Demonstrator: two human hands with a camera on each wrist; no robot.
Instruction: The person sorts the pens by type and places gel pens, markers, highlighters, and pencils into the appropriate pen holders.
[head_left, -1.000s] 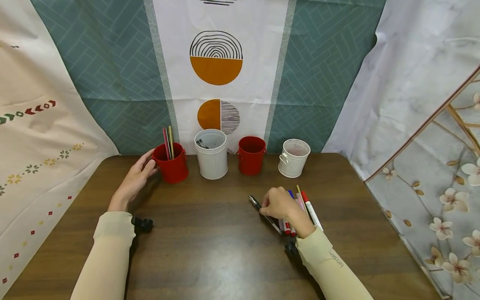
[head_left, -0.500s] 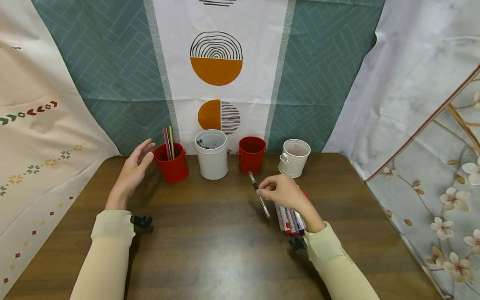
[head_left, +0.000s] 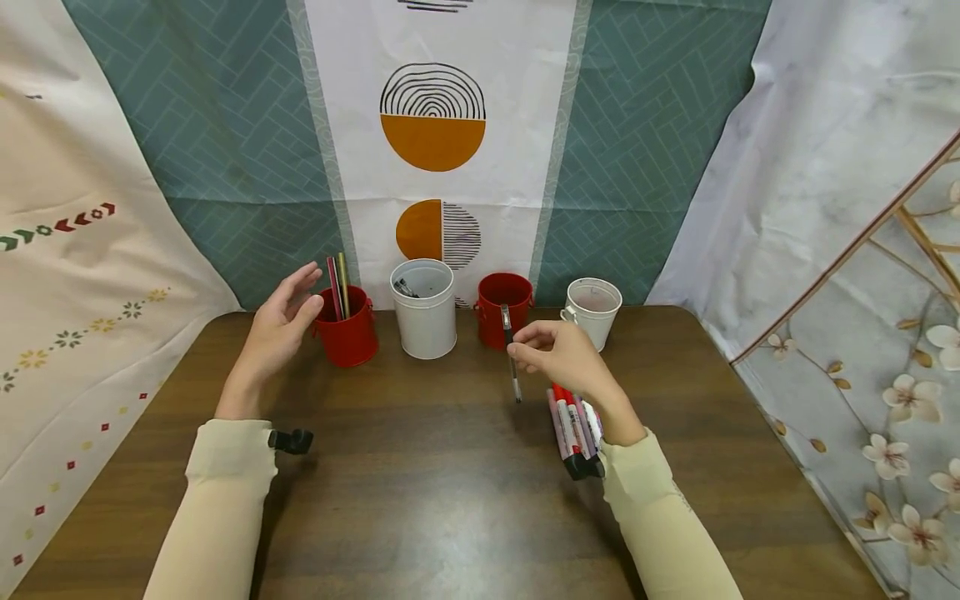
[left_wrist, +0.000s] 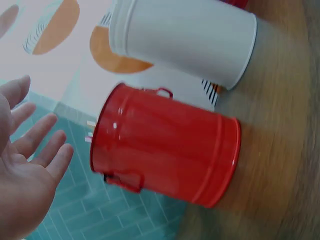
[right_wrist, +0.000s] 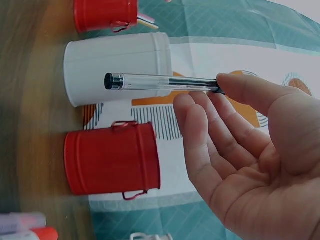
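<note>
My right hand [head_left: 562, 358] pinches a clear-barrelled pen [right_wrist: 150, 82] with a black end between thumb and fingers, held up off the table. In the head view the pen hangs nearly upright in front of the right-hand red bucket [head_left: 491, 327]; the right wrist view has it beside the tall white bucket [right_wrist: 115, 67]. My left hand [head_left: 276, 333] is beside the left red bucket [left_wrist: 165, 145], fingers spread and apart from it in the left wrist view. Several thin coloured sticks [head_left: 342, 283] stand in that bucket.
Several markers [head_left: 566, 425], some red-capped, lie on the brown table [head_left: 420, 492] partly below my right hand and wrist. A small white bucket [head_left: 602, 308] stands at the row's right end. Dark pen ends [head_left: 405, 288] show inside the tall white bucket. Hanging cloth backs the table.
My right hand has lifted the pen from beside the markers, moved it toward the buckets and turned it more upright. My left hand has let go of the left red bucket and risen slightly.
</note>
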